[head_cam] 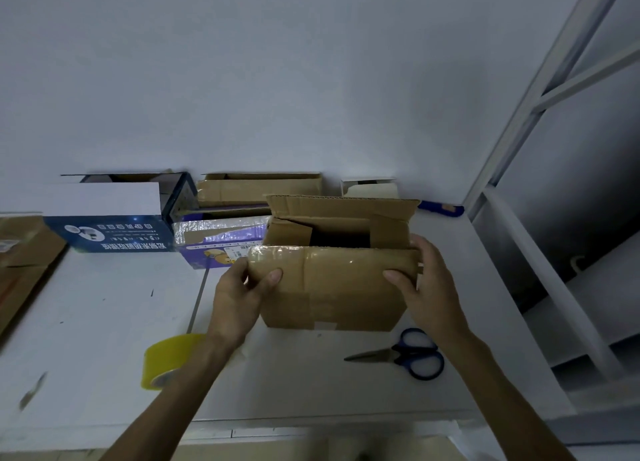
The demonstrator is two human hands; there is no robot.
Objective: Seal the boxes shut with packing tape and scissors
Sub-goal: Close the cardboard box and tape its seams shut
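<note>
Left hand [239, 294] and right hand [427, 287] tight around open cardboard box [332, 287], contents unseen

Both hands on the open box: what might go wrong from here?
The left forearm crosses over the tape; pulling back may knock it away. The scissors lie near the right wrist, so a blind reach may meet the blades. The box's far flap stands up and may resist closing.

A white wall [277, 79] is seen beyond the left hand [239, 297], a white table [104, 322] beneath it; a white frame [549, 79] is set right of the right hand [429, 287].
</note>
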